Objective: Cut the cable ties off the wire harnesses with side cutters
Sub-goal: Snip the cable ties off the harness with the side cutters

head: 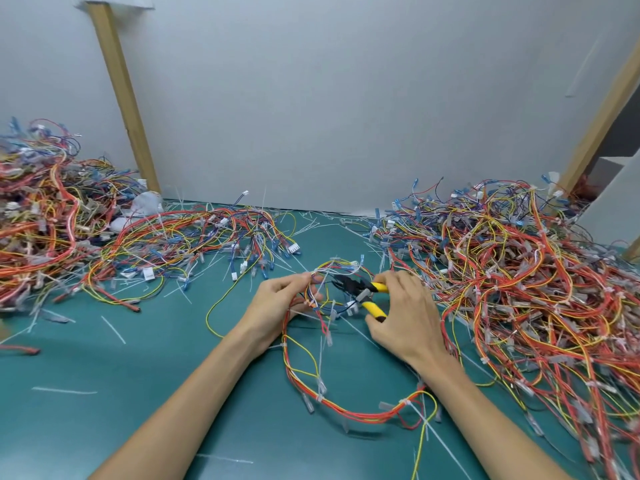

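Note:
A looped wire harness point(346, 412) of red, orange and yellow wires lies on the green mat between my forearms, with white cable ties point(319, 397) around it. My left hand point(277, 306) grips the upper part of this harness, thumb and fingers curled round the bundled wires. My right hand point(403, 317) holds yellow-and-black side cutters point(363, 292) by the handles. The dark jaws point left toward the wires held near my left fingertips. Whether the jaws touch a tie I cannot tell.
A large heap of harnesses point(519, 289) fills the right side of the green mat point(138, 375). Another heap point(52, 230) rises at the left, and a flatter spread point(207, 237) lies behind my hands. Cut white tie pieces point(114, 330) litter the mat. A white wall stands behind.

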